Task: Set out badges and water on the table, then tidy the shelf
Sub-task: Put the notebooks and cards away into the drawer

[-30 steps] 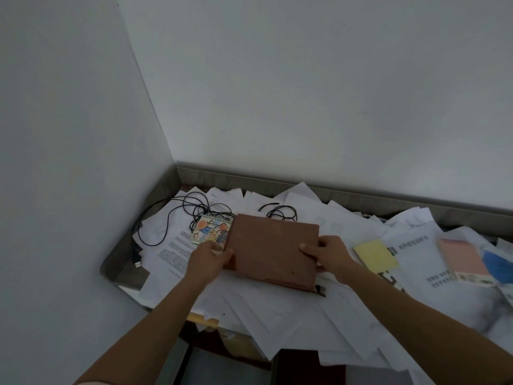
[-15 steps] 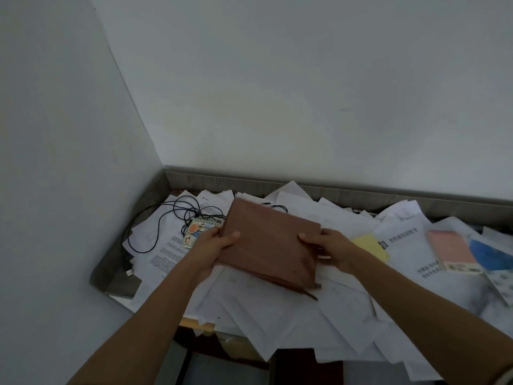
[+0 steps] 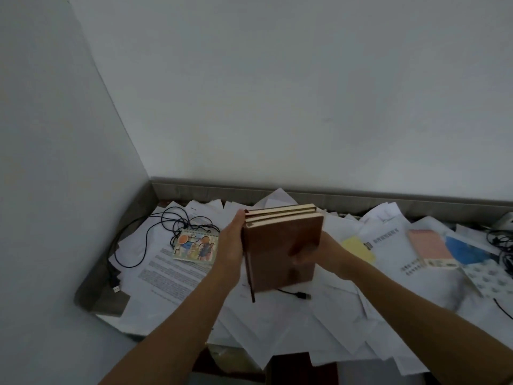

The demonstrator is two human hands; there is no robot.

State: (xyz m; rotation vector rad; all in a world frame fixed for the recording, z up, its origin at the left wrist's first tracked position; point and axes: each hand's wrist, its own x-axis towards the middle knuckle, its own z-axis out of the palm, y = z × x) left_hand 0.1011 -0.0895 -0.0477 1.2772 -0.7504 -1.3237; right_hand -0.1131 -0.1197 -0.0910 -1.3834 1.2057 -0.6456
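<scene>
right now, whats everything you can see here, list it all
notebooks: three, brown, stacked upright between the hands, above the papers
papers: many, white, loose all over the shelf
cables: several, black; a tangle at left, a plug end below the notebooks, more at far right
card: one, colourful, on the papers left of the notebooks
pad: one, yellow, right of the hands
booklet: one, pink, further right
sheet: one, blue, beside the booklet
shelf: one, grey rim along the back
left hand: flat against the stack's left edge
right hand: grips the stack's right edge
</scene>
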